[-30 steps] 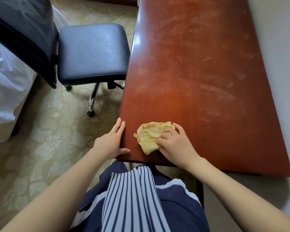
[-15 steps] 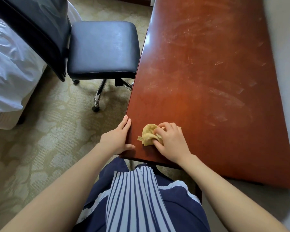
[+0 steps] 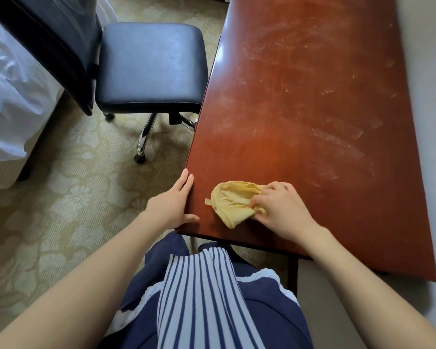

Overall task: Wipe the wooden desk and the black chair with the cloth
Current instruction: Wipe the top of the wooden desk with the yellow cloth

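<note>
Two hands: apart, neither touching the other
Left hand: fingers straight along the left edge of the wooden desk; thumb lying on its top near the corner
Right hand: fingers curled over the yellow cloth, gripping it against the wood
Cloth spot: bunched on the desk near its front edge; between the hands
Desk top: reddish, with pale streaks
Black chair: just left of the desk, on patterned carpet; white bedding beyond it
</note>
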